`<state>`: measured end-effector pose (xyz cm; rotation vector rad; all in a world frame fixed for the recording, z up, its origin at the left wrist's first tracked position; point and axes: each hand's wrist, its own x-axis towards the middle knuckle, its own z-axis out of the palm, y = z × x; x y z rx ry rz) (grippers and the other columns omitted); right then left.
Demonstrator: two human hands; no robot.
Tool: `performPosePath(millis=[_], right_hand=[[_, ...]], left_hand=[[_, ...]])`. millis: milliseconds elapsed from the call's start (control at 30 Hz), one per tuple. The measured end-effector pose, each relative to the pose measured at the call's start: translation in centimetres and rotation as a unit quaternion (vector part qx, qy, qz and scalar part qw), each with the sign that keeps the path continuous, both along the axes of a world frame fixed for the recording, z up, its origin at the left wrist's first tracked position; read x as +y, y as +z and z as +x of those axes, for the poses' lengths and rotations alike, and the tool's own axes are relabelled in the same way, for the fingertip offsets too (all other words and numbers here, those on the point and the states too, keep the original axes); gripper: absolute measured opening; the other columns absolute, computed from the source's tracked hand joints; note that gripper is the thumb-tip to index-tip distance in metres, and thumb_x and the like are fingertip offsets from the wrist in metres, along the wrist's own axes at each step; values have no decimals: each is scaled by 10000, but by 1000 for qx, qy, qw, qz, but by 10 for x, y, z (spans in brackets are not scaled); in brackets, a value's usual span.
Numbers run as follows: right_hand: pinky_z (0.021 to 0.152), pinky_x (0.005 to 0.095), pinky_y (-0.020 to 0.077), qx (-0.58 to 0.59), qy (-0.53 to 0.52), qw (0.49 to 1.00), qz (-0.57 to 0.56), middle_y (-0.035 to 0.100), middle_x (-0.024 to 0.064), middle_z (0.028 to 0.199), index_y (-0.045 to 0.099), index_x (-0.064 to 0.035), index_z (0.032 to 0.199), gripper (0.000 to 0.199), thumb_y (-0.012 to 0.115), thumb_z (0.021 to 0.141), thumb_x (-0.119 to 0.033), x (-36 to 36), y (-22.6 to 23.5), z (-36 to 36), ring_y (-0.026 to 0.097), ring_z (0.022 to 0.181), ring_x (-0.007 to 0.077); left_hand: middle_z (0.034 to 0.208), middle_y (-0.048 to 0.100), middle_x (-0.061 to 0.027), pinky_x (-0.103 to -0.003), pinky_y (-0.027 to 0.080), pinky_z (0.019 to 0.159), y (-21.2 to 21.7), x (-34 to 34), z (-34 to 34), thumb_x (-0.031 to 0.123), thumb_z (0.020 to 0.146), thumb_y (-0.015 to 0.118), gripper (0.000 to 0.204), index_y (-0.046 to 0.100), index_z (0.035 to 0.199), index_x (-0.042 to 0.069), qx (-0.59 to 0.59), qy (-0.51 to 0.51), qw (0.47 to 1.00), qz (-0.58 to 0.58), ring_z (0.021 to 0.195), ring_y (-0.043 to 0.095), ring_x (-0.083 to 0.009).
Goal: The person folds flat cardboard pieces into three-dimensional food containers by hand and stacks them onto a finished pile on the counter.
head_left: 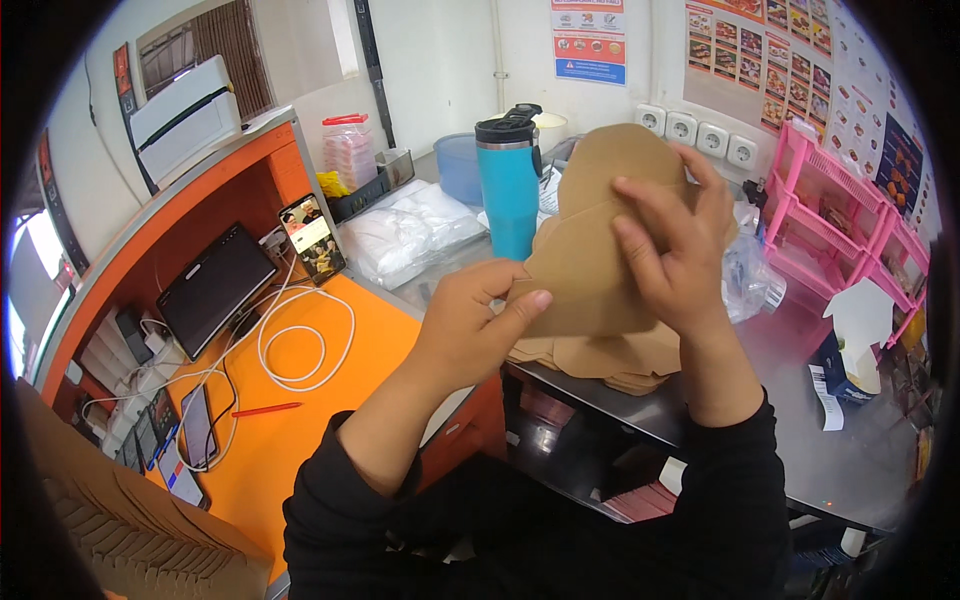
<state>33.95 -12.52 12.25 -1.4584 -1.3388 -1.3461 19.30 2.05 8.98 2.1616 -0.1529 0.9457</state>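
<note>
A flat brown cardboard box blank point(600, 270) with rounded flaps is raised in front of me, tilted, with a crease across its upper part. My left hand point(480, 315) pinches its lower left edge, the thumb on the near face. At the blank's right side my right hand point(685, 245) grips it, thumb and a finger pressed on the near face and other fingers by the edge. Directly below lies a stack of similar brown blanks point(615, 360) on the metal table point(740, 420), partly hidden by the raised one.
A turquoise tumbler point(510, 190) stands behind the blank, beside white plastic bags point(410, 230). Pink shelves point(830, 220) and an open small box point(855, 345) are at right. The orange desk point(330, 400) holds a tablet point(215, 290), phones and cables. More folded cardboard point(140, 520) sits lower left.
</note>
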Motion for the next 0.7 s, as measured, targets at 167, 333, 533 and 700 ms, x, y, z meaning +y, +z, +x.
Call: performPosePath(millis=[167, 333, 533, 700], right_hand=[[997, 504, 172, -65, 137, 966, -209, 517, 122, 1137, 557, -134, 1102, 404, 637, 720, -239, 0, -6, -15, 470, 1087, 246], [935, 473, 294, 5, 191, 957, -216, 578, 84, 1001, 563, -100, 1073, 383, 638, 718, -224, 9, -14, -19, 539, 948, 245], [677, 350, 428, 119, 275, 923, -242, 587, 93, 801, 605, -61, 918, 245, 628, 724, -210, 14, -19, -12, 557, 756, 266], [602, 334, 425, 185, 246, 911, -275, 576, 96, 721, 610, -58, 838, 186, 619, 732, -211, 9, -16, -16, 552, 689, 267]], left_hand=[[653, 537, -96, -271, 396, 568, 4, -6, -4, 152, 764, 610, 165, 572, 742, -7, -23, -1, 999, -43, 596, 502, -182], [655, 545, -101, -277, 398, 565, 2, -6, -4, 157, 760, 613, 164, 578, 733, -1, -43, -10, 996, -72, 602, 521, -189], [638, 563, -96, -292, 411, 523, 4, 1, -3, 171, 743, 632, 170, 590, 740, 6, -48, 54, 995, 61, 564, 546, -189], [593, 563, -68, -256, 442, 519, -4, -8, 2, 158, 710, 678, 210, 558, 784, 2, -58, 80, 993, -57, 556, 568, -144]])
